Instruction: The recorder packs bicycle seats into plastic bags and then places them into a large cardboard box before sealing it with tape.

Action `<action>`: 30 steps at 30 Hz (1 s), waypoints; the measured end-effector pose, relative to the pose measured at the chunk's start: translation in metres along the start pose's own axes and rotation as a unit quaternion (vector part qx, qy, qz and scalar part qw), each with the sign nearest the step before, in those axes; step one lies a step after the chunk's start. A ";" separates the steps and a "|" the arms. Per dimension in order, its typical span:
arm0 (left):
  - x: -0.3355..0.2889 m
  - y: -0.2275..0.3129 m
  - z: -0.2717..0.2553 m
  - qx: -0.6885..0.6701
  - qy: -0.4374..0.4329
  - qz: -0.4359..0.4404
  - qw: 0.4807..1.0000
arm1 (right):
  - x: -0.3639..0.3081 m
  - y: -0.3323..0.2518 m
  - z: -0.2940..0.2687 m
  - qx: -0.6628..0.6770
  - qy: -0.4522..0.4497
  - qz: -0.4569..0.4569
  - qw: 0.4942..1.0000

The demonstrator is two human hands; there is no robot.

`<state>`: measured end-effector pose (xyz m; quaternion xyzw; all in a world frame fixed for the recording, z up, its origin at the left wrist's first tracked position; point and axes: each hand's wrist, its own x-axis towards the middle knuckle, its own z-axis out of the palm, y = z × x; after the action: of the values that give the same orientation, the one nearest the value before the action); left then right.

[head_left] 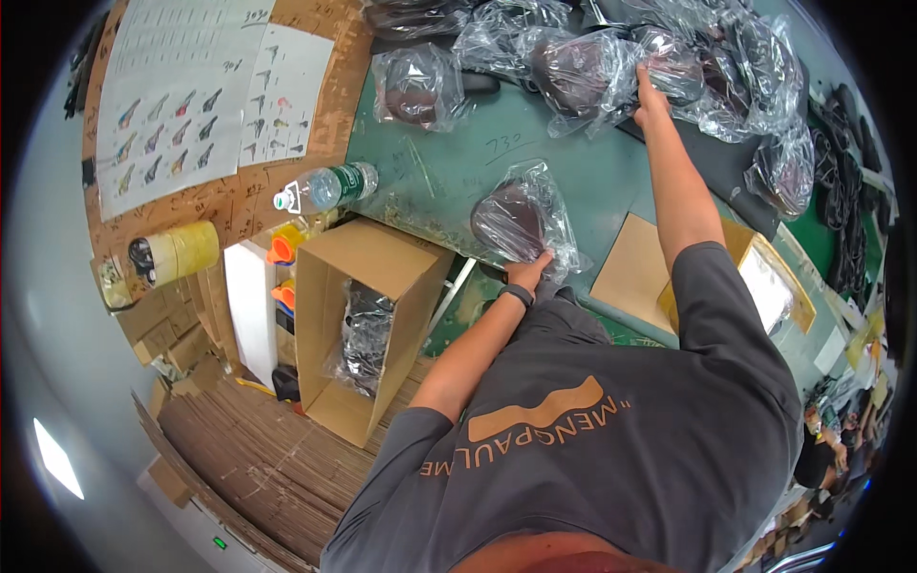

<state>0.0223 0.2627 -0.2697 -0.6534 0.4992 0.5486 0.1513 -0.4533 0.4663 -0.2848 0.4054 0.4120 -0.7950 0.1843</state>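
My left hand [528, 271] is closed on the near edge of a clear plastic bag with a dark brown, rounded item [508, 222] in it, at the front edge of the green table [420, 162]. Stretched out to the far side, my right hand [651, 101] is closed at the edge of another bagged dark brown item [583, 74], its fingers partly hidden by the plastic. More bagged dark items [745, 81] lie heaped around that hand. One bagged item [417, 88] sits apart at the far left of the heap. What kind of item it is, I cannot tell.
A water bottle [330, 187] lies on the table's left edge beside a board with printed sheets [177, 105]. Below left, an open carton [377, 253] holds bagged items, near stacked flat cardboard [229, 458]. Another open carton [635, 263] stands by my right arm.
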 end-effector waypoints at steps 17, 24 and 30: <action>-0.087 0.050 -0.255 -0.338 -0.448 0.061 0.826 | -0.233 0.247 -0.156 -0.612 -0.095 -0.342 0.707; -0.167 -0.024 -0.451 -0.057 -0.282 0.345 0.893 | -0.240 0.303 -0.159 -0.647 -0.113 -0.275 0.702; -0.153 -0.024 -0.534 -0.015 0.077 0.359 0.930 | -0.251 0.333 -0.124 -0.754 0.013 -0.168 0.635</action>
<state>0.3597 -0.0499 0.0423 -0.4730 0.7019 0.5222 -0.1046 -0.0322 0.3583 -0.2938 0.0600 0.9314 -0.2198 0.2838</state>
